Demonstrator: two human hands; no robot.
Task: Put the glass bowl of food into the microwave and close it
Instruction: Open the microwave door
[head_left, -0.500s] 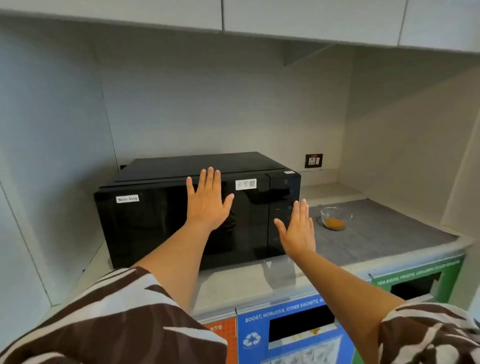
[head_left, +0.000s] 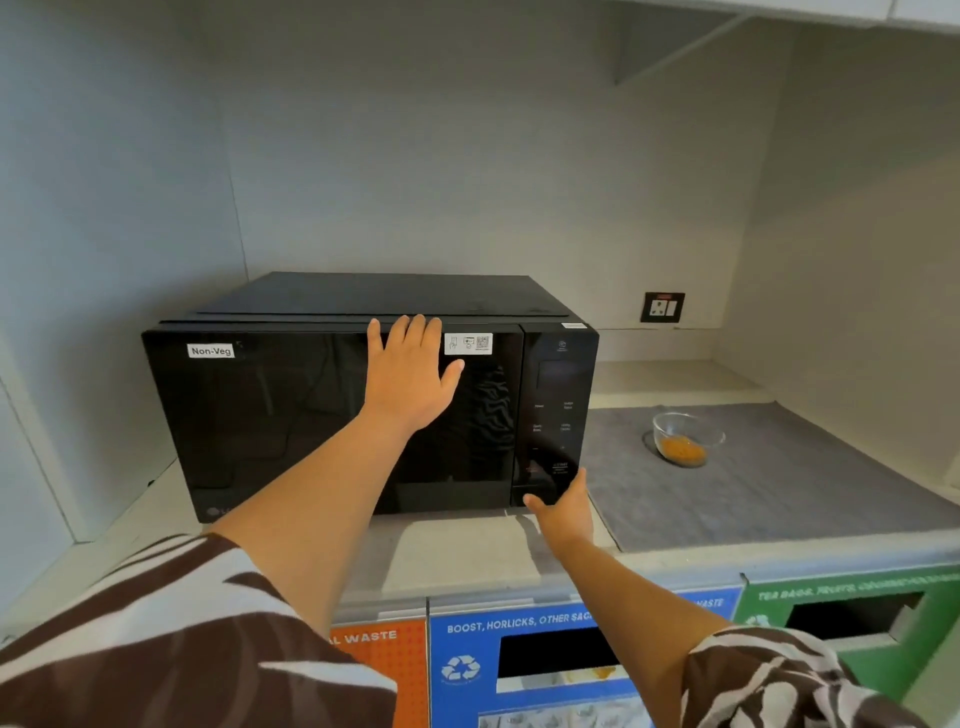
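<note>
A black microwave stands on the counter with its door closed and a "Non-Veg" label at its top left. My left hand lies flat on the upper part of the door, fingers reaching its top edge. My right hand touches the bottom of the control panel at the microwave's lower right corner, fingers pressed against it. The glass bowl with orange food in it sits on a grey mat to the right of the microwave, apart from both hands.
The grey mat covers the right part of the counter. A wall socket is behind the microwave on the right. Below the counter edge are waste bins with orange, blue and green fronts. Walls close in both sides.
My right hand has moved forward and down from open air onto the lower control panel. My left hand has shifted up to the door's top edge. The view has come closer.
</note>
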